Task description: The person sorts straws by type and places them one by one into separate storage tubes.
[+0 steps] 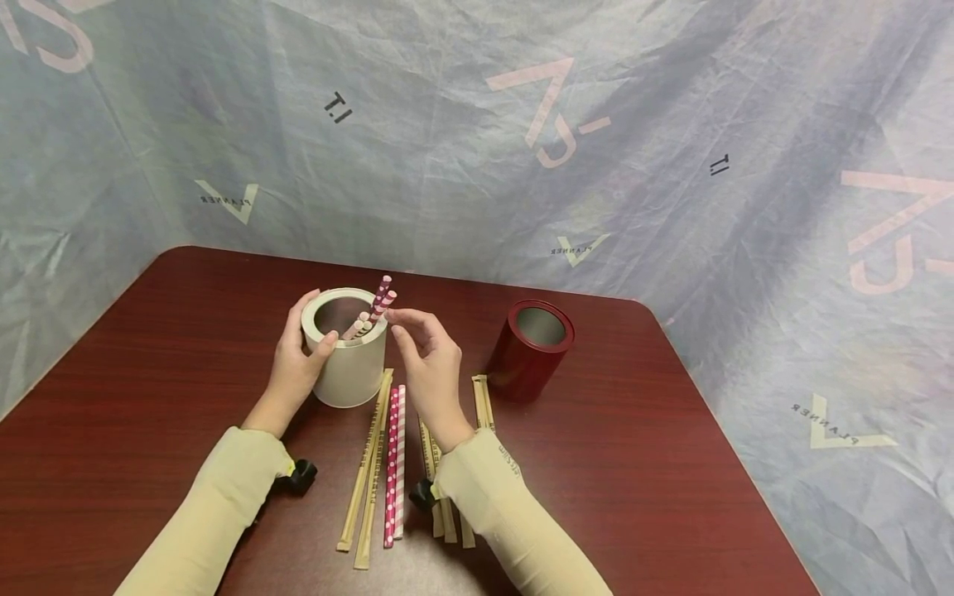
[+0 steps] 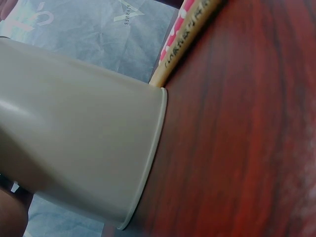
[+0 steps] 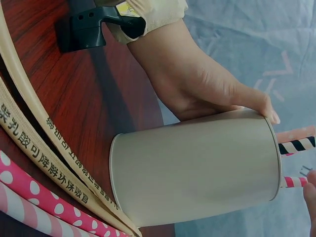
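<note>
My left hand [image 1: 293,364] grips an off-white canister [image 1: 349,374] from its left side, thumb at the near rim and fingers round the far side. Several patterned paper straws [image 1: 383,305] stand in it, leaning on its right rim. One is dotted dark purple, one striped pink. My right hand [image 1: 436,368] is beside that rim, index fingertip at the straws and thumb a little apart from it. In the right wrist view, a fingertip [image 3: 311,190] overlaps the end of a pink-striped straw [image 3: 295,181]. The canister wall [image 2: 84,123] fills much of the left wrist view.
Paper-wrapped straws [image 1: 367,488] lie beside two bare pink straws [image 1: 395,463] in front of the canister. More wrapped straws [image 1: 483,397] lie partly under my right forearm. A dark red canister [image 1: 527,360] stands to the right on the wooden table [image 1: 633,463]. Printed grey cloth [image 1: 447,165] hangs behind.
</note>
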The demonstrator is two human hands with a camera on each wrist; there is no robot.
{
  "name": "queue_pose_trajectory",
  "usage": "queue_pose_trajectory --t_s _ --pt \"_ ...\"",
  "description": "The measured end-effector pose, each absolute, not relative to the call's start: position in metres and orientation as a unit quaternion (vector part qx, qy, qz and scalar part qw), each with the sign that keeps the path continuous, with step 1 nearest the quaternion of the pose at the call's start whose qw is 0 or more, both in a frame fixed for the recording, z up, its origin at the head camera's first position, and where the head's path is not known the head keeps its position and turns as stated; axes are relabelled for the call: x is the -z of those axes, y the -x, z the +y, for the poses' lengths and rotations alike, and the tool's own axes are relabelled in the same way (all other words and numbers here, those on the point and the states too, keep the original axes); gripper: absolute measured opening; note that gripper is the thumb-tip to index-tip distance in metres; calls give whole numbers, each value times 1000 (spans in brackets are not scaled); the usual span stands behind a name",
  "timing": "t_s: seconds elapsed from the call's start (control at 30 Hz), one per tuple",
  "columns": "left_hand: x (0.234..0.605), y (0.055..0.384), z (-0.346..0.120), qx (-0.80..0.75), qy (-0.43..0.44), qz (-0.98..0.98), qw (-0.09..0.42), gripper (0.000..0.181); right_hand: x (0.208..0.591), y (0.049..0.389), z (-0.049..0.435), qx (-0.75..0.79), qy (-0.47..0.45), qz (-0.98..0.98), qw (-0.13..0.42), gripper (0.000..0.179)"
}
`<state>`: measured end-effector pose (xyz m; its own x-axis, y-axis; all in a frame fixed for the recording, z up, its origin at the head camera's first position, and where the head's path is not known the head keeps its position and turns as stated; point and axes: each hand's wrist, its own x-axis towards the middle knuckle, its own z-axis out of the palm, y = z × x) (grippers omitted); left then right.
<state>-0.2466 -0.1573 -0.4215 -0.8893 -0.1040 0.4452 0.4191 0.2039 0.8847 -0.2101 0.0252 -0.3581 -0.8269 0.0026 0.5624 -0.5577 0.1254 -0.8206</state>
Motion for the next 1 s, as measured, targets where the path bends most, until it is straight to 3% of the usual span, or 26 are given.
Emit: queue_pose_trajectory --t_s 0.73,1.0 --pt "420 246 -157 619 101 -751 205 73 369 201 38 -635 -184 -720 211 22" --pt "421 246 -157 619 105 -749 209 73 378 200 45 -637 -141 -734 190 24"
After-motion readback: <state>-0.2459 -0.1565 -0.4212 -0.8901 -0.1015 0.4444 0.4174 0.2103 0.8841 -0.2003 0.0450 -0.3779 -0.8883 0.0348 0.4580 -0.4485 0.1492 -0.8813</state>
